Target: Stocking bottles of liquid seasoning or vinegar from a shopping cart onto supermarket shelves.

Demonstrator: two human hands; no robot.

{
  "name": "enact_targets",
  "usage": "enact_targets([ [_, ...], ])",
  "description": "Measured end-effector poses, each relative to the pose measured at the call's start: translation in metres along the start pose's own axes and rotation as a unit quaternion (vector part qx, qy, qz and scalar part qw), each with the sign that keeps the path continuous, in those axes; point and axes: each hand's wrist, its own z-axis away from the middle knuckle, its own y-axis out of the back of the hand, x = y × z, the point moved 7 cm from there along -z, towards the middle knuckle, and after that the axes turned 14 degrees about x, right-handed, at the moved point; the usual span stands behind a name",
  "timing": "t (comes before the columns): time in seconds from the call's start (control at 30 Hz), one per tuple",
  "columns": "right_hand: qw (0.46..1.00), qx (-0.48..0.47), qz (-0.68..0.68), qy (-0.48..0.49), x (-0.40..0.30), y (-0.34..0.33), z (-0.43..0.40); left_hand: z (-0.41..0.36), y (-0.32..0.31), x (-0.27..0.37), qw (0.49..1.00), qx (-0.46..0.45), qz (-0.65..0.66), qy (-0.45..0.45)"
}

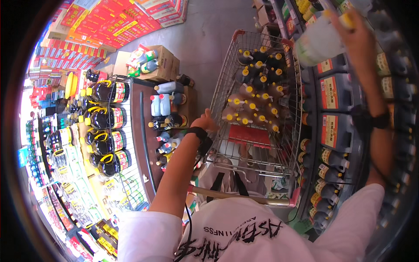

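Observation:
High at the right, my right hand (355, 36) grips a pale translucent plastic jug (319, 42) near its top. The jug tilts beside the shelf and is blurred; two yellow patches show by my fingers. My left hand (205, 123) is at the left side of a wire shopping cart (218, 83), fingers partly spread and nothing visible in it. Whether it touches the wire I cannot tell. Inside the cart stand several yellow-capped bottles (252, 105), the far ones dark and the near ones brownish. A red plastic panel (248, 136) crosses the cart's near part.
Along the right, shelves hold large dark labelled jugs (337, 93) and smaller bottles (327, 173). To the left are a rack of dark bottles with yellow handles (108, 118) and an open cardboard box (165, 62). Red cartons (114, 23) are stacked beyond, beside grey floor (209, 36).

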Motion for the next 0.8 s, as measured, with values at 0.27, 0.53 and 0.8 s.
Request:
enact_targets([
  [0.27,0.972,-0.199,-0.05,-0.115,-0.019,-0.227,0.18,0.02,0.016,0.003,0.994,0.026,0.063,0.089],
  [0.53,0.955,-0.234,-0.003,-0.182,-0.041,-0.339,0.262,0.036,0.041,0.026,0.991,0.049,-0.06,0.111],
  [0.8,0.962,-0.225,0.041,-0.15,-0.04,-0.367,0.271,0.041,0.05,0.027,0.994,-0.029,-0.02,0.1],
])
